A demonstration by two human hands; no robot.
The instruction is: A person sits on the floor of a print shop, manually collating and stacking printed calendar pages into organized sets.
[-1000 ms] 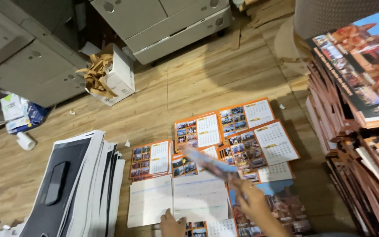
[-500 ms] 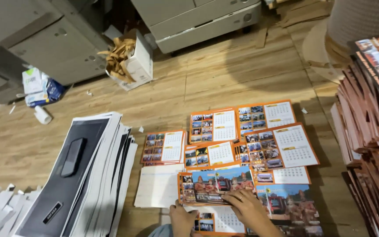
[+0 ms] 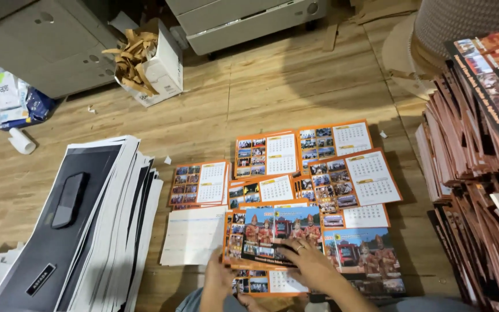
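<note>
Bare wood floor (image 3: 295,86) beyond calendar sheets (image 3: 347,173); paper stacks (image 3: 480,173) flanking right
</note>
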